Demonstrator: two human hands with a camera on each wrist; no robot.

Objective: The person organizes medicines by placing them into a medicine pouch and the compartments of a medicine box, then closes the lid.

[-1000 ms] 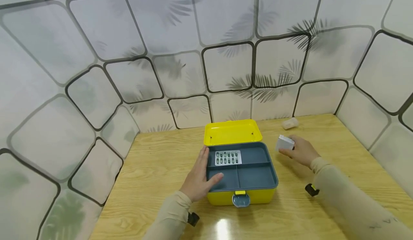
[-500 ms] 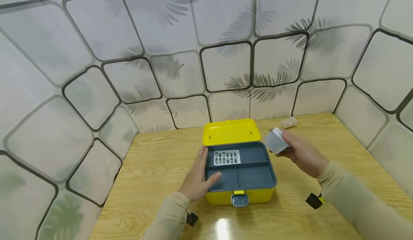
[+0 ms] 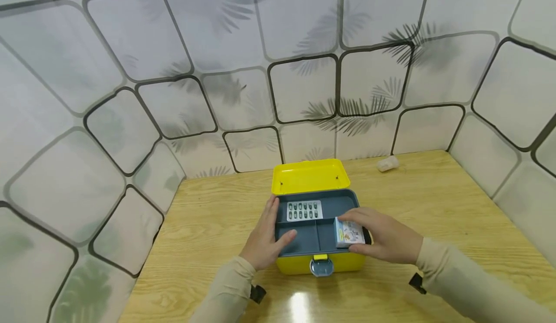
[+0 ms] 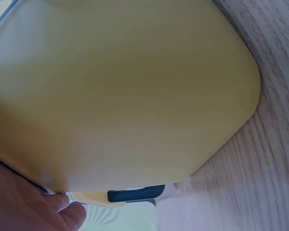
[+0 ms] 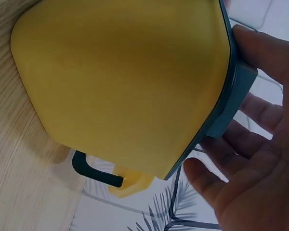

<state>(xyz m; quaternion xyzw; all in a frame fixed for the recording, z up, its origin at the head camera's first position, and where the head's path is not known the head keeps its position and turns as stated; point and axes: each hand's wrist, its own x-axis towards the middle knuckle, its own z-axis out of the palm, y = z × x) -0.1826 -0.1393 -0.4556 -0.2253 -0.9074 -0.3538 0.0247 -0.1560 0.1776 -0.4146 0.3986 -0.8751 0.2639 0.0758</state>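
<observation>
A yellow storage box (image 3: pixel 343 265) with a dark blue-grey divided tray (image 3: pixel 297 238) stands on the table, its yellow lid (image 3: pixel 310 175) tipped back. My left hand (image 3: pixel 262 243) rests on the left rim, fingers straight along the side and thumb over the tray. In the tray's back compartment lies a blister pack of green capsules (image 3: pixel 304 210). My right hand (image 3: pixel 386 236) holds a small white and blue printed carton (image 3: pixel 349 233) between thumb and fingers, within the front right compartment. In the right wrist view the carton's edge (image 5: pixel 233 101) juts above the tray rim.
A pale, roll-like item (image 3: pixel 388 163) lies at the back right of the wooden table (image 3: pixel 217 207). Patterned wall covering (image 3: pixel 243 96) stands behind and at both sides. A clear-looking latch (image 3: pixel 321 267) hangs at the storage box's front.
My right hand has carried the carton from the right of the storage box left and down into the front right compartment. My left hand has stayed on the rim.
</observation>
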